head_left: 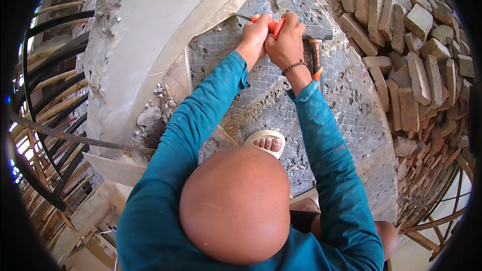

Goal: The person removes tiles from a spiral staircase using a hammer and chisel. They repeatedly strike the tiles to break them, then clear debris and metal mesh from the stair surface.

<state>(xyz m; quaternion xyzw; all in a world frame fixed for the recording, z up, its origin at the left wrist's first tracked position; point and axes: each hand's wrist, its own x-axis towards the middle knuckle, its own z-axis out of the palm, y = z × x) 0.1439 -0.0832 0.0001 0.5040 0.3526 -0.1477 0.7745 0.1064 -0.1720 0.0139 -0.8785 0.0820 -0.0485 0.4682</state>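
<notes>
Both of my hands are closed around the red grip of a chisel-like tool [272, 24]. Its thin dark shaft points left, just above the grey tiled floor [256, 90]. My left hand [255, 36] wraps the end nearer the shaft. Against the other end presses my right hand [286, 42], fingers curled, a dark bracelet at its wrist. A hammer [316, 52] with an orange and black handle lies on the floor beside my right hand, its grey metal head [321, 32] close to the knuckles. The tool's tip is too small to make out clearly.
Stacked bricks [419, 78] line the right side. A pale curved wall [135, 35] with a broken edge rises on the left, rubble [150, 115] at its foot. A rusty bar [95, 141] crosses near black metal railings [60, 75]. My sandalled foot [267, 143] stands on the tiles.
</notes>
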